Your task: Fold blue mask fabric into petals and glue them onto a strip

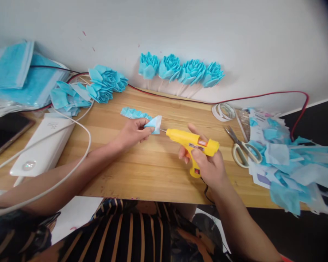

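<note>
My left hand (136, 133) pinches a folded strip of light blue fabric (136, 112), whose pleated part trails off to the left over the table. A pale end of the strip sticks out to the right of my fingertips. My right hand (207, 160) is wrapped around a yellow hot glue gun (186, 138), with a finger near the trigger. Its metal nozzle points left and reaches the strip's pale end; whether it touches cannot be made out.
Several blue fabric roses (194, 72) lean on the wall, with more roses (106, 82) at left. Scissors (242, 147), a tape roll (223, 112) and fabric scraps (292, 160) lie right. A white power bank (43, 145), phone (9, 129) and blue masks (11, 67) lie left. A white cable (89, 140) crosses my left arm.
</note>
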Motion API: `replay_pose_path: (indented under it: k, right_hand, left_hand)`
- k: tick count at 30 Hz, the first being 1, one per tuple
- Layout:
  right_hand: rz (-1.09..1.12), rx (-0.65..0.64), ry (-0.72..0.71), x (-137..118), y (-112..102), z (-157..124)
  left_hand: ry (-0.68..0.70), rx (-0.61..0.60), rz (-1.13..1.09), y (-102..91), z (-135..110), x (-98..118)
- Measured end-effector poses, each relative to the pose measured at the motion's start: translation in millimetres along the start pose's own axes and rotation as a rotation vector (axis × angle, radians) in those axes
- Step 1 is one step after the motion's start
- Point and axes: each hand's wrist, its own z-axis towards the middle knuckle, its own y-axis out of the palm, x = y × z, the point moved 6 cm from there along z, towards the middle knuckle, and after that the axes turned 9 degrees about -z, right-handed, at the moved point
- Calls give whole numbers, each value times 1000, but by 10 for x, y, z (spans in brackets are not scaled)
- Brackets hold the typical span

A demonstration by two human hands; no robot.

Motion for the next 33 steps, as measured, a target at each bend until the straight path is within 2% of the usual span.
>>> replay_pose_path:
  k: [10,25,30,33]
  right_hand:
    - [-83,-17,-20,-15,38,32]
    - [-55,-15,28,-6,28,26]
    - [-131,-9,12,22,-20,2]
    - [-256,7,-30,-5,-54,-21]
  left_hand:
    - [3,-12,15,11,-8,26]
    - [31,-54,35,32,-10,8]
    - [35,-63,26,28,-6,5]
    - [18,-79,11,37,-14,15]
